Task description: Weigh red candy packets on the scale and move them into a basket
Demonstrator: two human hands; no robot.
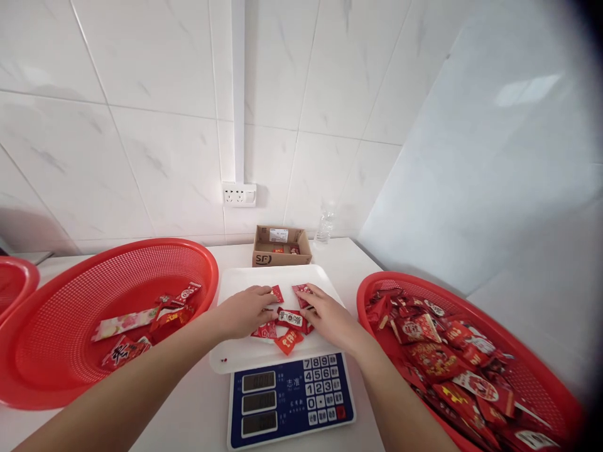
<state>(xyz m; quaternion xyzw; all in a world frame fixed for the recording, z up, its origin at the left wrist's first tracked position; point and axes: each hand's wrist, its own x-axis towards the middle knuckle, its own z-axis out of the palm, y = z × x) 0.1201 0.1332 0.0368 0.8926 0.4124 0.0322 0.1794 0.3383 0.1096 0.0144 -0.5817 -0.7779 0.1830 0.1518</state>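
Observation:
Several small red snack packets lie on the white scale tray. My left hand is over the tray's left side, fingers curled at a small red packet. Opposite it, my right hand has its fingers bent round another red packet. Between both hands lies a red packet with a white label, close to the thumbs. An orange-red packet rests nearer the keypad, and a patterned red packet is partly under my left hand. My palms are hidden.
Left stands a red mesh basket with a few packets; another red basket is beyond it. A fuller red basket stands right. Behind the tray are a cardboard box and clear plastic bottle. The scale's blue panel faces me.

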